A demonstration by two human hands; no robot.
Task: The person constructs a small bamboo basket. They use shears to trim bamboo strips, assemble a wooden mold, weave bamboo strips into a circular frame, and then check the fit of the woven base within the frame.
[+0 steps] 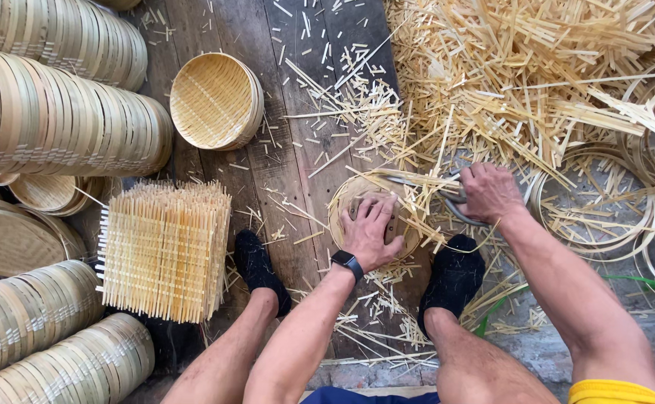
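Note:
My left hand (370, 230), with a black watch on the wrist, presses flat on a round bamboo basket (342, 200) that lies between my feet. Loose woven strips stick out past its rim on the right. My right hand (487, 191) grips a pair of metal shears (456, 209) whose blades reach into those strips at the basket's edge. Both feet wear black socks and rest on the dark wooden floor either side of the basket.
A stack of square woven bamboo mats (164, 251) stands left of my left foot. One finished round basket (215, 101) lies farther off. Rows of stacked baskets (50, 112) line the left side. Cut bamboo slivers (522, 67) and hoops (604, 209) cover the right.

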